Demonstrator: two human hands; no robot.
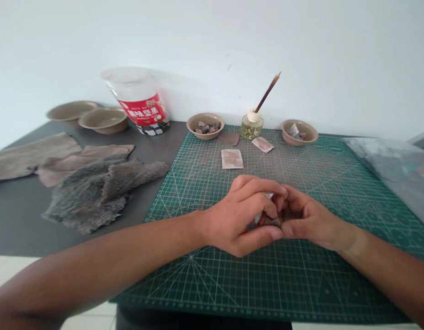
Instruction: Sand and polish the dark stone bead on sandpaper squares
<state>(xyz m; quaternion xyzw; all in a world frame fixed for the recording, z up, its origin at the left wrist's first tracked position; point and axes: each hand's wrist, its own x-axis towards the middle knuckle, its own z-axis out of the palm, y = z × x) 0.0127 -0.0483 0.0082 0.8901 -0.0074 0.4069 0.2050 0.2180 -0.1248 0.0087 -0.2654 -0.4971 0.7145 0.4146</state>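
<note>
My left hand (242,215) curls its fingers and thumb around a small dark, stone-like piece (272,222). A scrap of white paper (258,217) shows between those fingers. Meeting it fingertip to fingertip, my right hand (304,215) pinches the other end of the same bundle. Most of what they hold is hidden by the fingers. Both hands are over the green cutting mat (198,284). Beyond them lie a whitish, dusty square sheet (232,159), a smaller tilted sheet (263,145) and a brown sheet (228,138), all resembling sandpaper.
At the back stand a bowl of small stones (205,126), a reed diffuser bottle (252,124) and another bowl (299,133) with a few pieces. Leftward are two bowls (103,120), a clear plastic tub (136,101) and grey cloths (95,192). A plastic bag (394,169) lies right.
</note>
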